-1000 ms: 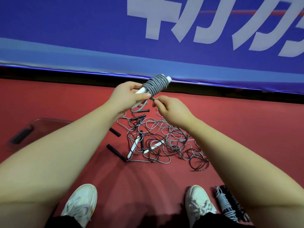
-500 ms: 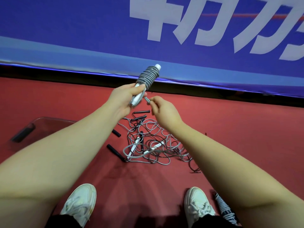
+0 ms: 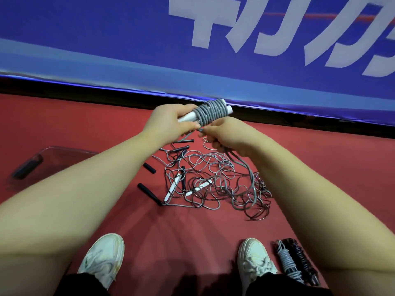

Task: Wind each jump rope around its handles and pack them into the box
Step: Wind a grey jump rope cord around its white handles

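My left hand (image 3: pixel 171 122) grips a pair of white handles with grey rope wound round them, the wound bundle (image 3: pixel 210 112), held above the red floor. My right hand (image 3: pixel 226 135) is just below and to the right of it, fingers curled round the loose grey rope that hangs down to the pile. A tangled pile of grey and dark ropes (image 3: pixel 213 180) with white and black handles lies on the floor beneath. A clear plastic box (image 3: pixel 55 155) with a black latch sits at the left, partly hidden by my left forearm.
Two wound ropes, one grey (image 3: pixel 288 261) and one black (image 3: pixel 303 261), lie beside my right shoe (image 3: pixel 254 259). My left shoe (image 3: pixel 102 257) is at the lower left. A blue banner wall (image 3: pixel 128 50) closes off the far side of the red floor.
The bundle has tipped from pointing up to lying nearly level. My right hand has shifted right and lower, and now holds a longer hanging stretch of grey rope.
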Demonstrator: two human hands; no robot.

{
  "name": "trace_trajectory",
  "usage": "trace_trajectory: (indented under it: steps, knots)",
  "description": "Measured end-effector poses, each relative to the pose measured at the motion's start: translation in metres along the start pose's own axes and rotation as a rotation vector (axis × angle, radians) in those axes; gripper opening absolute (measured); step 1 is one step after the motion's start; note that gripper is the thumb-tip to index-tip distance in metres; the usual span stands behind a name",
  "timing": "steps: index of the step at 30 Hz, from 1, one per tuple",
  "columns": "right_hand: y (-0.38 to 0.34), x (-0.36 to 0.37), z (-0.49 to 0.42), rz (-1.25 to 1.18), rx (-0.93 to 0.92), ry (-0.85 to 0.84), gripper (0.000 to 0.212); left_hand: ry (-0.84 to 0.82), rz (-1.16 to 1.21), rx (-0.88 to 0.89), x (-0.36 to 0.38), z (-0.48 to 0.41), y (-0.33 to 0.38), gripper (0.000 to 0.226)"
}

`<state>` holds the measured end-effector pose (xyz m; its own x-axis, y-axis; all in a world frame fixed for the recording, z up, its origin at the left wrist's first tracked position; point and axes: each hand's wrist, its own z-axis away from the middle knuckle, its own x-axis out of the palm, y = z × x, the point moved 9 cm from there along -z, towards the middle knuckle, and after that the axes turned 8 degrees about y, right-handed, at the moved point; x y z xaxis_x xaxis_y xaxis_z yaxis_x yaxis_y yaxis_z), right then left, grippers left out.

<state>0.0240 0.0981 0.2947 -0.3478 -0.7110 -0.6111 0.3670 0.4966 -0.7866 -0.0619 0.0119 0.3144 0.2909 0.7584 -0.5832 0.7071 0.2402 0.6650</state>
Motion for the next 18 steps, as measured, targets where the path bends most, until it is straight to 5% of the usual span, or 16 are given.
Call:
trace_trajectory:
  steps: [3,7,18]
  knots:
    - [0.002,-0.008,0.002,0.253,-0.026,0.079,0.023,-0.080,-0.064,0.061,0.007,0.005,0.010,0.040]
    - [0.007,-0.010,0.004,0.006,0.043,0.071,0.030,-0.141,-0.052,0.038,0.006,0.003,0.013,0.058]
    - [0.005,-0.008,0.007,0.257,0.046,-0.002,0.033,-0.032,-0.457,0.100,0.012,0.000,0.015,0.030]
